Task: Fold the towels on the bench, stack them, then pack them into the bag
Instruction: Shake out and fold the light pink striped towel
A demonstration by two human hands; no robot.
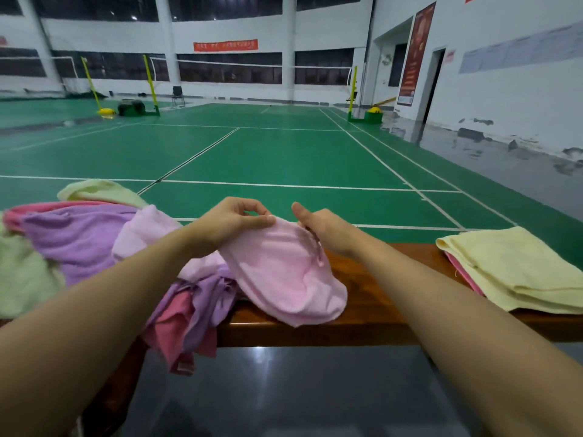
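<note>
Light pink towel (284, 272): unfolded, draped over the front edge of the wooden bench (372, 298), just right of the loose heap. Left hand (233, 222) pinches its far edge between thumb and fingertips; right hand (328, 231) grips the same edge just beside it, fingers curled into the cloth, thumb raised. Step in hand, by judgement: picking out one towel to fold; the next move calls for drawing the hands apart to spread it flat. Loose heap at left: purple towel (79, 238), deep pink towel (176, 326) hanging off the bench, pale green towels (22, 272). Folded stack at right: pale yellow towel (517, 269) atop a pink one (463, 275). Bag: not in view. Surroundings: green badminton court (284, 152).
</note>
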